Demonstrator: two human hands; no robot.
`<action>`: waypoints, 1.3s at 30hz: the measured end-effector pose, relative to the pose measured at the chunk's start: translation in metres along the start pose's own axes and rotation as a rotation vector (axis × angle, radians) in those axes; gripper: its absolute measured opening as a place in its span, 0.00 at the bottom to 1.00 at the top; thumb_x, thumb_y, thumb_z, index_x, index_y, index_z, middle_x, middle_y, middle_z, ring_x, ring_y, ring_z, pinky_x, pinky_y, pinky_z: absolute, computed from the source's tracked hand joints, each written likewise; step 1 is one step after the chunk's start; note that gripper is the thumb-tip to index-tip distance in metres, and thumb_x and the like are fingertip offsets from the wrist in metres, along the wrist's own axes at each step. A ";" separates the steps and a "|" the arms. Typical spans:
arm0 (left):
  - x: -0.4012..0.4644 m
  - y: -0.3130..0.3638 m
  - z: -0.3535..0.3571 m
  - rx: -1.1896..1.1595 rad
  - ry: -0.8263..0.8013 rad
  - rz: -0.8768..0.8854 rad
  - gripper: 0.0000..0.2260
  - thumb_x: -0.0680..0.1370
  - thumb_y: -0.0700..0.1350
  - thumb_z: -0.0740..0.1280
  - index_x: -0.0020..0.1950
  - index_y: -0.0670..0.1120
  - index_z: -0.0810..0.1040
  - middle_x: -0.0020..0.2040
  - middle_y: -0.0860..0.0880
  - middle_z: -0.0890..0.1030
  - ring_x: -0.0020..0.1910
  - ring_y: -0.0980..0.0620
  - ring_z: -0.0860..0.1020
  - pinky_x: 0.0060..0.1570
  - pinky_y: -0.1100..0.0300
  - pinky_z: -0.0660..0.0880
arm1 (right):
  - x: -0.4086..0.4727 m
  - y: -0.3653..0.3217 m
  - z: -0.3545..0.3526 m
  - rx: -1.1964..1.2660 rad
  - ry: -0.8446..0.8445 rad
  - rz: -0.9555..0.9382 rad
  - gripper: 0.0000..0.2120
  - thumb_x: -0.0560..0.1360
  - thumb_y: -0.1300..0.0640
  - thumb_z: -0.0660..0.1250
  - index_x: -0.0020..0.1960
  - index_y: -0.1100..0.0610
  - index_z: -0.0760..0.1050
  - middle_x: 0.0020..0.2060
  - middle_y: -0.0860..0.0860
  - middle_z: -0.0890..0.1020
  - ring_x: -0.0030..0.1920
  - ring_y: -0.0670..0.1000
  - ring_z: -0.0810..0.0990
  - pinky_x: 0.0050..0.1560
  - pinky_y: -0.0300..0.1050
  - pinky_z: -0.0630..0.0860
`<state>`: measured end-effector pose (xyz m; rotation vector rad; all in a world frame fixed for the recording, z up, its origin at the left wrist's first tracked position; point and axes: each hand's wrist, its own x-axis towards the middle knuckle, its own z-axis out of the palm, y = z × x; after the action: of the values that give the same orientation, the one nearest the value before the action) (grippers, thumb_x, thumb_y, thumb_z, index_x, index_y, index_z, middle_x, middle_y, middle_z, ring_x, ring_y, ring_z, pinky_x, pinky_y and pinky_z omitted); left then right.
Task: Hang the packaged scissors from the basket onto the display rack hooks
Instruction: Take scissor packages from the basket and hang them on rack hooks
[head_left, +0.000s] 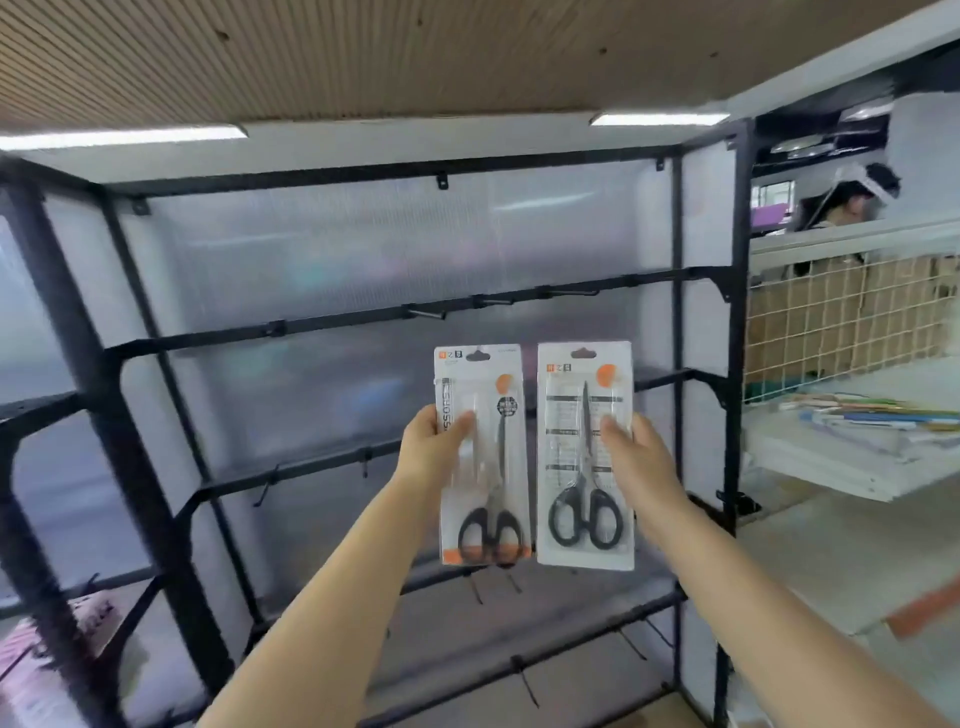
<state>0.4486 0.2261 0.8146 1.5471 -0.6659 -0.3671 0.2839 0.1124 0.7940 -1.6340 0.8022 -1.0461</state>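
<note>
Scissors packs are held upright before the rack. Left hand grasps one pack; right hand grasps the other pack

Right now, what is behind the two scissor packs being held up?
Behind the left pack and right pack, held by the left hand and right hand, stands the black display rack with frosted panels. Empty hooks show above; whatever lies directly behind the packs is covered.

rack: black matt metal bars and hooks | back panel: translucent ribbed plastic, faint sheen | scissor packs: glossy clear blister over white card — black plastic handles, steel blades | ceiling: ribbed wood-look slats
</note>
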 end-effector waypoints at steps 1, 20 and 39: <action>-0.006 0.001 -0.027 0.002 0.032 0.003 0.07 0.78 0.46 0.66 0.52 0.44 0.77 0.53 0.42 0.82 0.53 0.40 0.80 0.56 0.41 0.76 | -0.010 -0.008 0.022 0.006 -0.019 0.005 0.17 0.82 0.51 0.55 0.63 0.63 0.68 0.60 0.56 0.75 0.58 0.56 0.73 0.59 0.52 0.69; -0.033 0.012 -0.271 0.058 0.432 0.095 0.04 0.79 0.44 0.65 0.50 0.43 0.75 0.40 0.49 0.77 0.33 0.54 0.73 0.31 0.64 0.68 | -0.044 -0.086 0.257 0.103 -0.355 -0.087 0.15 0.81 0.54 0.56 0.58 0.66 0.70 0.51 0.59 0.76 0.55 0.58 0.76 0.55 0.52 0.71; 0.038 0.008 -0.252 0.020 0.550 0.078 0.12 0.79 0.42 0.65 0.37 0.47 0.68 0.33 0.51 0.72 0.29 0.55 0.70 0.29 0.65 0.68 | 0.035 -0.091 0.319 0.074 -0.445 -0.218 0.09 0.81 0.55 0.56 0.48 0.61 0.65 0.35 0.48 0.67 0.35 0.46 0.67 0.34 0.42 0.64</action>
<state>0.6281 0.4025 0.8534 1.5431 -0.2961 0.1281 0.5914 0.2306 0.8482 -1.8279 0.2924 -0.8004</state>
